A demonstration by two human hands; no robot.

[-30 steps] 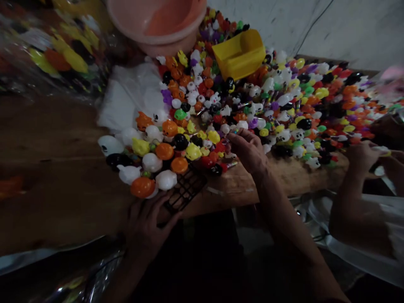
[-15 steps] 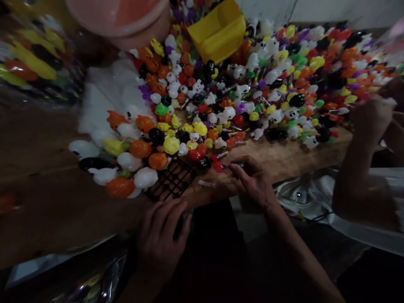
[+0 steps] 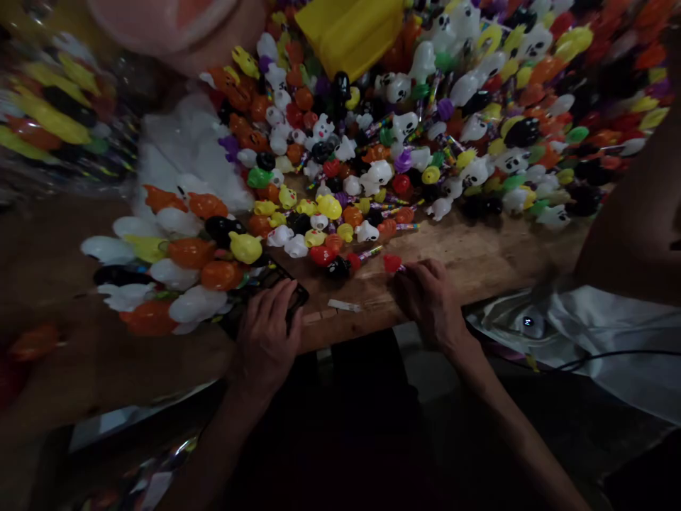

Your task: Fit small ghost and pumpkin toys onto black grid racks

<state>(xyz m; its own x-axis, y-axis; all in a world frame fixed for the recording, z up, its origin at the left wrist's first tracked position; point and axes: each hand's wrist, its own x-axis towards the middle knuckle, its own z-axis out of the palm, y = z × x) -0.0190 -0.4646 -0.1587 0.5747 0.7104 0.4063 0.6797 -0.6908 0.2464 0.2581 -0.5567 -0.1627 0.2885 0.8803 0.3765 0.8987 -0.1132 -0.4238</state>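
My right hand [image 3: 428, 301] pinches the thin patterned stem of a small toy stick with a red top [image 3: 392, 263], just above the table's front edge. The red top points left, and most of the stem is hidden by the fingers. My left hand [image 3: 269, 333] is closed over the near right part of a black grid rack [image 3: 298, 291], fingers on top and thumb at the near side. Several toy sticks with large orange, white, black and yellow heads [image 3: 196, 252] stand bunched in the rack. A small clear strip [image 3: 344, 305] lies between my hands.
A big pile of similar toy sticks [image 3: 367, 174] covers the back of the wooden table [image 3: 462, 248]. Behind are a yellow scoop [image 3: 351, 35] and a pink tub [image 3: 202, 42]. Bagged toys [image 3: 58, 106] are at left. Another person's arm [image 3: 628, 220] reaches in at right.
The rack with its toys has shifted left, my left hand now further over it. My right hand has drawn the red-topped toy stick away from the pile, toward the right. The view has tilted down slightly.
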